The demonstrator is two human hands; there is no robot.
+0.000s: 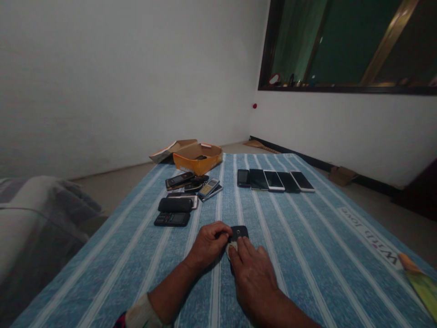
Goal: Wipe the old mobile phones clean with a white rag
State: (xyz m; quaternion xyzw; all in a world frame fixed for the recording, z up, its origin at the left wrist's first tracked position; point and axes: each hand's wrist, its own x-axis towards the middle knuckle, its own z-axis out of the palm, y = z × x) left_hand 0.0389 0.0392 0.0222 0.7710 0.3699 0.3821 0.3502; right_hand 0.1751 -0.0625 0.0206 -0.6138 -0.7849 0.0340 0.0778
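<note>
"Right forearm [290, 307] closest to us; what's its hand doing?"

"That right hand [254, 269] presses down over a black phone [240, 230], fingers together, holding a pale rag [231, 250] under the thumb. Left hand [210, 242] is narrowed, pinching the phone's edge."

"Where's the phone, exactly?"

"Back up on the blue striped cloth [201, 282], on the camera side of the orange cardboard box [191, 165] (well apart from it)."

"Others?"

"Several phones [209, 187] jumbled before the box, a black keypad phone [172, 219] nearest us; five in a row [274, 181] right of it."
</note>
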